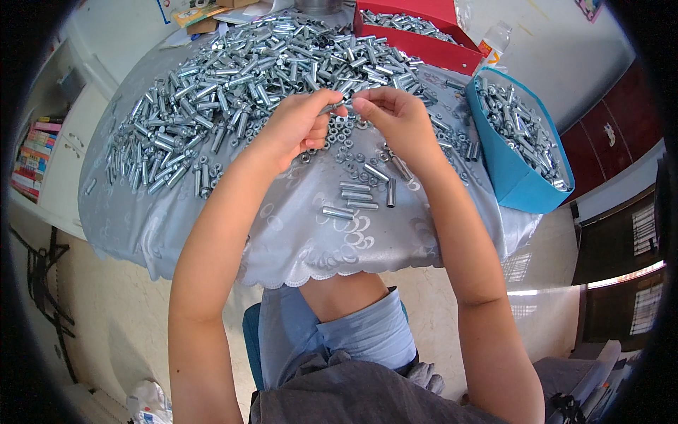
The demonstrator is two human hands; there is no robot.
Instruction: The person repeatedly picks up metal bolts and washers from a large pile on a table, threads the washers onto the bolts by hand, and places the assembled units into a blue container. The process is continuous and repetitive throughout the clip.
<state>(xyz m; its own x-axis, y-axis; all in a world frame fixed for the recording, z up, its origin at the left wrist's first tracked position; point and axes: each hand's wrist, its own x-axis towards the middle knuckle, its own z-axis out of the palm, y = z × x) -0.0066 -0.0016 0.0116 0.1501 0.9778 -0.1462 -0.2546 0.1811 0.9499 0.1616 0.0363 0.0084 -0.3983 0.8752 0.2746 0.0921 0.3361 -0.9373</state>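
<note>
Over the table my left hand (pixel 296 127) is closed round a slim silver bolt (pixel 329 109), its end pointing toward the right hand. My right hand (pixel 401 126) pinches thumb and forefinger together at that end; whatever small part sits between them is too hidden to name. Beneath both hands lie scattered hex nuts (pixel 344 133). Several loose metal sleeves (pixel 355 187) rest nearer to me on the grey tablecloth (pixel 296 237). Behind the hands spreads a big heap of silver sleeve anchor bolts (pixel 261 67).
On the right stands a blue bin (pixel 522 194) filled with bolts. A red box (pixel 424 44) at the back holds more, with a plastic bottle (pixel 496 41) beside it. Papers (pixel 191 32) lie at the far left. The cloth's scalloped edge hangs above my lap.
</note>
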